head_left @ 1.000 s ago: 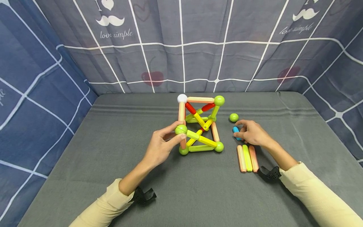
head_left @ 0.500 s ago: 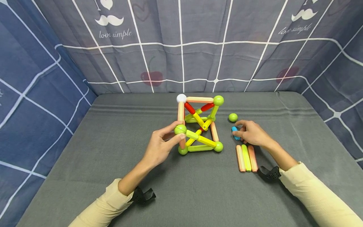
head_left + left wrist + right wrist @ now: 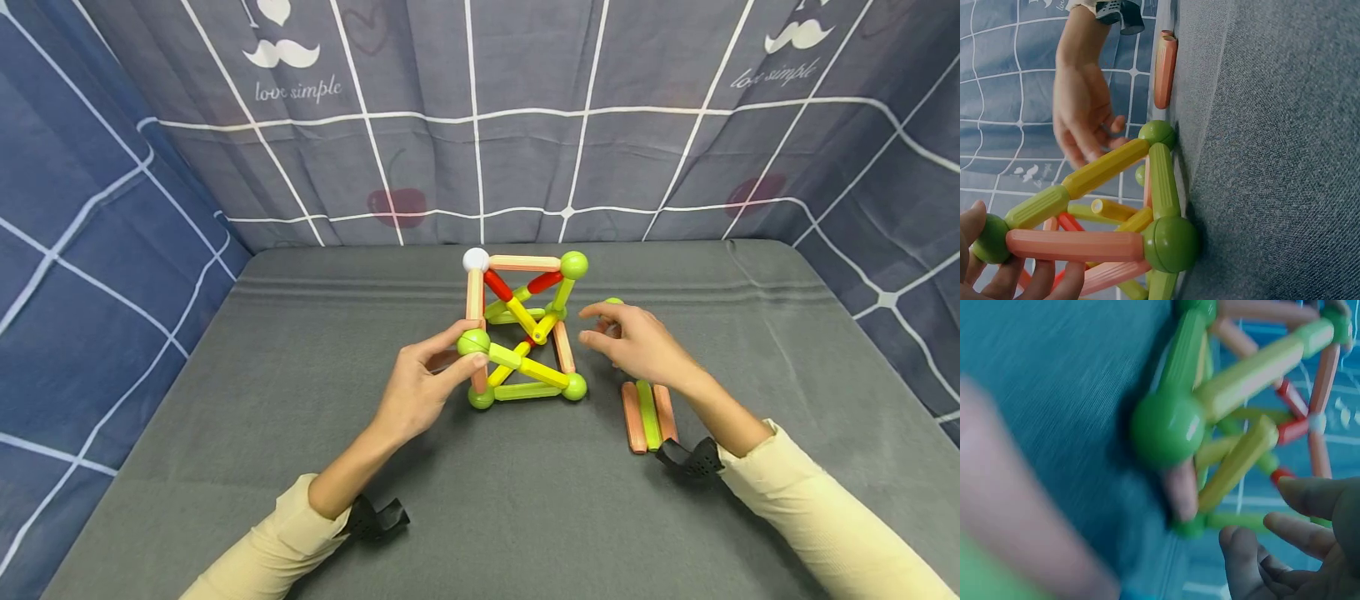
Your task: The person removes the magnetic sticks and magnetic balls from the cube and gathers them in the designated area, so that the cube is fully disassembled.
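My left hand (image 3: 423,379) pinches a green ball (image 3: 473,342) between thumb and fingers, at the near upper left corner of a frame of magnetic sticks and balls. An orange stick (image 3: 1079,244) runs from that ball down to a lower green ball (image 3: 1172,244). Yellow and red sticks cross inside, and a white ball (image 3: 476,260) marks the far upper left corner. To the right of the frame hovers my right hand (image 3: 637,342), fingers loosely bent with nothing between them. A sliver of blue (image 3: 1138,595) shows at the right wrist view's lower edge.
Several loose orange and yellow-green sticks (image 3: 648,421) lie side by side below my right hand. Behind its fingers a loose green ball (image 3: 613,301) is partly hidden. A grid-patterned curtain (image 3: 525,167) stands behind the grey cloth surface (image 3: 480,517).
My right hand has left the blue piece and moved left toward the frame, partly covering the loose green ball. The left hand keeps its pinch on the frame's ball.
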`<state>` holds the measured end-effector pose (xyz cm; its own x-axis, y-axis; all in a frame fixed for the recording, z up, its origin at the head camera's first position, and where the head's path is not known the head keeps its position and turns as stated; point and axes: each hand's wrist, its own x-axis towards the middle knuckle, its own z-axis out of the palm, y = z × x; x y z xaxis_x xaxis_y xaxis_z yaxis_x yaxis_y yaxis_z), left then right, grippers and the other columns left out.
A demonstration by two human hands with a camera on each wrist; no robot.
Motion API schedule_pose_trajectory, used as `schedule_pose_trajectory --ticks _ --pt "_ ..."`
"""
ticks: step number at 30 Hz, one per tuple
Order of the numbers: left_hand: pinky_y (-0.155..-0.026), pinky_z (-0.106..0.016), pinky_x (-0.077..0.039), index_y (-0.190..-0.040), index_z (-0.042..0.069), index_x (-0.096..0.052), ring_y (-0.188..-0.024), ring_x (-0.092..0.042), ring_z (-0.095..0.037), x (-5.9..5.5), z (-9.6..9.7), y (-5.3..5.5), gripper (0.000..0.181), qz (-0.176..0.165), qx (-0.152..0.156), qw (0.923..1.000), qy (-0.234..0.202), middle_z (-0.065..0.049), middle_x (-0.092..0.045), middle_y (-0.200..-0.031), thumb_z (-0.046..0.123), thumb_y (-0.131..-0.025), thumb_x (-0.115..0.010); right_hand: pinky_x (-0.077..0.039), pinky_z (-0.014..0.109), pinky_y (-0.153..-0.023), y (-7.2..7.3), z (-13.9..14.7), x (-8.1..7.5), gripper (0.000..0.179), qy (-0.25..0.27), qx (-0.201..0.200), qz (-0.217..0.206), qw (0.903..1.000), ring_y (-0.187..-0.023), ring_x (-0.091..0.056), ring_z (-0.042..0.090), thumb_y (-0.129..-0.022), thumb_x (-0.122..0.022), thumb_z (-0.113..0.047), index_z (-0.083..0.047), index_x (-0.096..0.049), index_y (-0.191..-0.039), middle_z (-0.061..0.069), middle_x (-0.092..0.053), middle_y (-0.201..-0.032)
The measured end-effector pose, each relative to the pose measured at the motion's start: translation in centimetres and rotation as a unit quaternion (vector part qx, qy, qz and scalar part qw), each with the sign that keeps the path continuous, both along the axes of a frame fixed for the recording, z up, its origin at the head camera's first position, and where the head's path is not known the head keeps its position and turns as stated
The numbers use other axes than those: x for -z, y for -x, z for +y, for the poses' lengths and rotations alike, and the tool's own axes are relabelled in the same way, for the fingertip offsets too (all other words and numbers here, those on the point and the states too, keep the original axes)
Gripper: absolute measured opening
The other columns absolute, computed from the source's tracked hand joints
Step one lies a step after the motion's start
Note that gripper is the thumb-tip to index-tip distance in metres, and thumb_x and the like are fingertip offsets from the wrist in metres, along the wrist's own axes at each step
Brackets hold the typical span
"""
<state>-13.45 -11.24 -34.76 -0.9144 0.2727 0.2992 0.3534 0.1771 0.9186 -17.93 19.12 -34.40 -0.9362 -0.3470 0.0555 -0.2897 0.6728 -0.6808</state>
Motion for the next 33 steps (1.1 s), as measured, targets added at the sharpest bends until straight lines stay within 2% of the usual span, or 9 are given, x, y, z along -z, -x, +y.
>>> schedule_pose_trajectory --ticks 2,6,10,15,17,22,28,30,33 --pt "-0.084 -0.035 -0.054 -0.135 0.013 -0.062 -0.100 -0.068 -0.018 0.0 0.0 0.0 0.043 0.001 0.001 1.0000 0.000 0.002 -0.064 -0.128 0.012 -0.093 -0.071 -0.051 0.035 -0.059 0.0 -1.0 -0.1 0.034 0.032 -0.018 -0.014 0.9992 -0.064 -0.061 0.025 -0.098 -0.064 -0.019 -0.002 -0.062 -0.127 0.011 -0.063 -0.093" --pt "-0.085 -0.035 -0.053 -0.135 0.012 -0.062 -0.100 -0.068 -0.018 0.1 0.0 0.0 0.043 0.001 0.002 1.0000 -0.001 0.001 -0.064 -0.129 0.012 -0.093 -0.070 -0.051 0.033 -0.057 0.3 -2.9 -0.1 0.032 0.079 -0.060 -0.037 0.9944 -0.064 -0.061 0.032 -0.098 -0.063 -0.016 -0.003 -0.062 -0.127 0.016 -0.064 -0.086" --pt "-0.085 -0.036 -0.053 -0.135 0.011 -0.062 -0.101 -0.068 -0.018 0.2 0.0 0.0 0.043 0.002 0.004 1.0000 -0.004 0.000 -0.064 -0.129 0.011 -0.093 -0.070 -0.049 0.033 -0.054 0.6 -4.2 0.0 0.038 0.080 -0.081 -0.053 0.9920 -0.060 -0.062 0.032 -0.097 -0.064 -0.018 -0.002 -0.060 -0.131 0.018 -0.064 -0.083" --pt "-0.085 -0.038 -0.053 -0.135 0.013 -0.062 -0.101 -0.068 -0.019 0.3 0.0 0.1 0.042 0.000 0.010 0.9999 -0.009 0.001 -0.064 -0.129 0.011 -0.094 -0.070 -0.048 0.032 -0.052 0.8 -5.0 0.2 0.038 0.043 -0.076 -0.049 0.9950 -0.056 -0.061 0.021 -0.097 -0.065 -0.021 -0.003 -0.062 -0.130 0.013 -0.066 -0.083" --pt "-0.085 -0.039 -0.053 -0.135 0.013 -0.062 -0.102 -0.068 -0.019 0.3 0.0 0.1 0.042 0.000 0.010 0.9999 -0.007 0.000 -0.064 -0.129 0.011 -0.094 -0.070 -0.048 0.033 -0.053 0.8 -5.1 0.2 0.036 0.043 -0.070 -0.047 0.9955 -0.056 -0.061 0.019 -0.096 -0.065 -0.020 -0.002 -0.063 -0.128 0.013 -0.067 -0.083" --pt "-0.085 -0.038 -0.054 -0.135 0.013 -0.062 -0.102 -0.068 -0.019 0.3 -0.1 0.0 0.042 0.002 0.005 1.0000 0.000 -0.001 -0.064 -0.128 0.012 -0.094 -0.070 -0.048 0.033 -0.055 0.6 -4.8 0.3 0.031 0.068 -0.059 -0.048 0.9948 -0.057 -0.062 0.025 -0.096 -0.066 -0.018 -0.002 -0.064 -0.123 0.015 -0.066 -0.082" --pt "-0.084 -0.034 -0.054 -0.135 0.012 -0.062 -0.101 -0.068 -0.019 0.2 -0.1 0.0 0.043 0.005 0.009 0.9999 -0.007 -0.003 -0.064 -0.129 0.011 -0.093 -0.070 -0.046 0.032 -0.055 0.5 -4.1 0.5 0.025 0.110 -0.060 -0.056 0.9906 -0.059 -0.056 0.032 -0.103 -0.055 -0.019 -0.001 -0.063 -0.119 0.019 -0.057 -0.067" --pt "-0.084 -0.034 -0.054 -0.135 0.012 -0.062 -0.101 -0.068 -0.019 0.3 -0.1 0.0 0.042 0.005 0.008 0.9999 -0.007 -0.005 -0.064 -0.129 0.011 -0.093 -0.070 -0.047 0.033 -0.055 0.4 -4.0 0.6 0.025 0.112 -0.062 -0.057 0.9902 -0.059 -0.056 0.032 -0.104 -0.053 -0.019 0.000 -0.063 -0.116 0.020 -0.056 -0.065" --pt "-0.084 -0.034 -0.054 -0.135 0.013 -0.062 -0.101 -0.068 -0.019 0.2 -0.1 0.0 0.042 0.005 0.006 1.0000 -0.005 -0.007 -0.065 -0.127 0.011 -0.093 -0.070 -0.050 0.034 -0.056 0.2 -3.8 0.7 0.021 0.089 -0.054 -0.054 0.9931 -0.061 -0.058 0.029 -0.103 -0.055 -0.018 -0.001 -0.065 -0.113 0.018 -0.060 -0.068"
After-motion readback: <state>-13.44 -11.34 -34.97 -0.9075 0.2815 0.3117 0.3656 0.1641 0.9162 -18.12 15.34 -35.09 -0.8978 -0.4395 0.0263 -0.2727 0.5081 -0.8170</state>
